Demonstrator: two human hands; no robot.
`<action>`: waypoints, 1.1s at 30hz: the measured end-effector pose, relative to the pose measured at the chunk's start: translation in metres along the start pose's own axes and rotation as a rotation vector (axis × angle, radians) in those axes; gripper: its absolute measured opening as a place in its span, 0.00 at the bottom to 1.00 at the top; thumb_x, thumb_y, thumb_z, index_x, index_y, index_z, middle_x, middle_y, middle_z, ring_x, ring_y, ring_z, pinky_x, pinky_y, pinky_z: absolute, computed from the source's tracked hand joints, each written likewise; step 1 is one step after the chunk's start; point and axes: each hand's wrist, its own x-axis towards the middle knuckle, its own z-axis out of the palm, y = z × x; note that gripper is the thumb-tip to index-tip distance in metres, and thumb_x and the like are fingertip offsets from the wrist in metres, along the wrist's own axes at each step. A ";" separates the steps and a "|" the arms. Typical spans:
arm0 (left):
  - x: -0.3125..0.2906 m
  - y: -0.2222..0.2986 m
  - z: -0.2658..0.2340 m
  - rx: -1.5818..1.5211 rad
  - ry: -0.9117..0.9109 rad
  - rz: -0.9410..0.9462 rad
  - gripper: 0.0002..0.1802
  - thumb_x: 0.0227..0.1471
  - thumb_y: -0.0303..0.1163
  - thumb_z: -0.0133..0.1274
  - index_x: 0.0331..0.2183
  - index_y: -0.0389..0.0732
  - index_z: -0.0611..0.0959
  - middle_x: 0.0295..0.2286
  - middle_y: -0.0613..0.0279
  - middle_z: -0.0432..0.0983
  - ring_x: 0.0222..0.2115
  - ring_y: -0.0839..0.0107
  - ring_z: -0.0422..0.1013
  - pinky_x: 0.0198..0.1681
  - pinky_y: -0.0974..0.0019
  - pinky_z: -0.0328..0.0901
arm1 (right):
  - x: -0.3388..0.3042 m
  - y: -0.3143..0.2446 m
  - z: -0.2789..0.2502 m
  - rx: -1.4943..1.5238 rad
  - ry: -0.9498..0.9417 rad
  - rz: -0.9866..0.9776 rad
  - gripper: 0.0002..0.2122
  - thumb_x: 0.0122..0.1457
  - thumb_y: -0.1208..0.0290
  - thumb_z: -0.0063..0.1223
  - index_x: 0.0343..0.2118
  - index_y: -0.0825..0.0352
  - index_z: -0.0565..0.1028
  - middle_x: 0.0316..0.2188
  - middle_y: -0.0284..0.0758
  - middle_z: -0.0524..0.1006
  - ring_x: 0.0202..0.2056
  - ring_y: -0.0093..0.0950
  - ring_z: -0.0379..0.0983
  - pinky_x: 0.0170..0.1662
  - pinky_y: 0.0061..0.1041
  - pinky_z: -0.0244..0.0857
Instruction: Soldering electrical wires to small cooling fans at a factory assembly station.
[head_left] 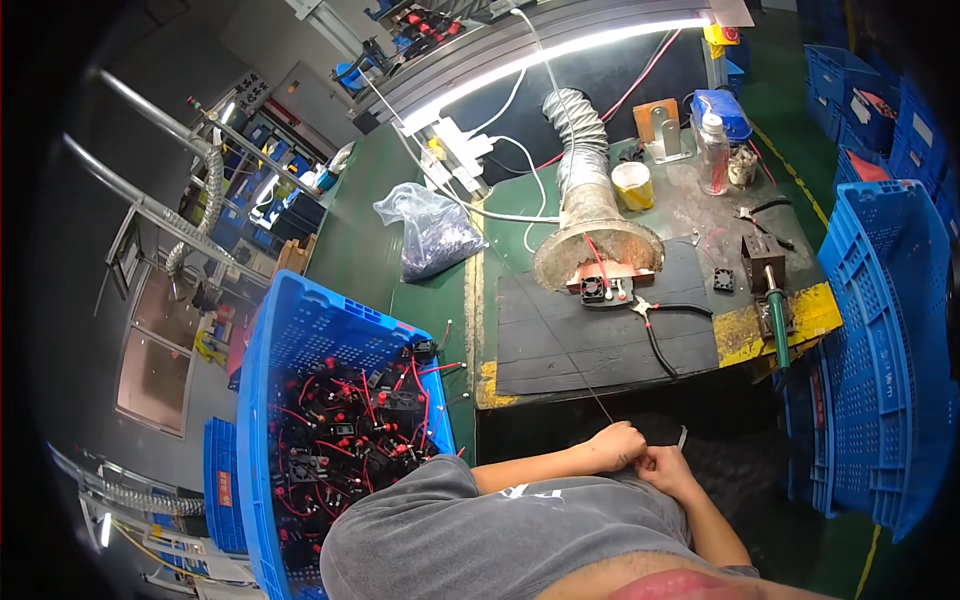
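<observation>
Both hands are close together in front of the bench's front edge, near my body. My left hand [614, 447] has its fingers curled closed where a thin dark wire [560, 346] runs down to it across the bench. Right beside it, my right hand [668, 469] is also closed, its fingertips near the left hand's. A small pale strip [683, 436] sticks up by the right hand; what the right fingers hold is hidden. On the dark mat [540, 345] ahead lie red-and-black-handled pliers [643, 311] and a small black fan [594, 290] with red leads, under a hose's wide mouth [560, 262].
A blue crate [345, 308] at left holds several black parts with red wires. A clear bag [430, 235] lies behind it. A green-handled press [777, 320], another small fan [723, 280], a yellow-wrapped cup [632, 186] and a bottle [713, 160] are on the bench. Blue crates [880, 330] stand right.
</observation>
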 end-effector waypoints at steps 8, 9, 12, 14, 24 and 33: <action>0.012 0.000 0.004 0.064 -0.119 -0.065 0.06 0.39 0.32 0.53 0.19 0.41 0.82 0.23 0.53 0.79 0.27 0.54 0.76 0.34 0.56 0.69 | 0.006 0.010 -0.003 -0.087 0.003 -0.012 0.06 0.41 0.74 0.58 0.23 0.70 0.78 0.19 0.40 0.78 0.22 0.32 0.77 0.28 0.28 0.69; 0.008 0.002 0.005 0.066 -0.118 -0.067 0.06 0.39 0.32 0.53 0.19 0.41 0.82 0.23 0.53 0.79 0.27 0.54 0.76 0.34 0.56 0.69 | 0.004 0.007 -0.004 -0.095 0.005 -0.042 0.06 0.41 0.74 0.57 0.23 0.70 0.77 0.18 0.40 0.77 0.21 0.32 0.76 0.27 0.28 0.69; -0.006 0.012 0.002 0.013 -0.082 0.040 0.08 0.44 0.30 0.51 0.27 0.37 0.82 0.29 0.52 0.78 0.30 0.52 0.76 0.32 0.55 0.71 | -0.004 0.002 -0.009 -0.108 0.013 -0.109 0.06 0.41 0.75 0.57 0.23 0.71 0.76 0.18 0.41 0.76 0.21 0.33 0.75 0.26 0.29 0.68; -0.009 0.021 -0.008 -0.016 -0.065 0.057 0.08 0.44 0.30 0.51 0.27 0.38 0.81 0.29 0.53 0.78 0.30 0.53 0.76 0.32 0.56 0.71 | -0.014 -0.001 -0.010 -0.108 0.012 -0.134 0.06 0.41 0.75 0.57 0.23 0.70 0.76 0.18 0.41 0.75 0.21 0.35 0.75 0.26 0.29 0.68; -0.013 0.027 -0.019 0.167 -0.111 0.052 0.09 0.44 0.31 0.52 0.31 0.42 0.79 0.29 0.58 0.75 0.31 0.60 0.76 0.33 0.59 0.71 | -0.023 -0.001 -0.016 -0.116 0.139 -0.281 0.07 0.43 0.75 0.58 0.18 0.68 0.69 0.18 0.42 0.72 0.22 0.42 0.71 0.25 0.36 0.65; -0.032 0.063 -0.088 0.110 0.046 0.056 0.06 0.45 0.31 0.50 0.28 0.43 0.79 0.27 0.60 0.76 0.30 0.58 0.75 0.32 0.58 0.70 | -0.063 -0.057 -0.043 -0.041 0.232 -0.243 0.09 0.41 0.78 0.60 0.17 0.68 0.69 0.15 0.38 0.70 0.18 0.33 0.69 0.22 0.29 0.61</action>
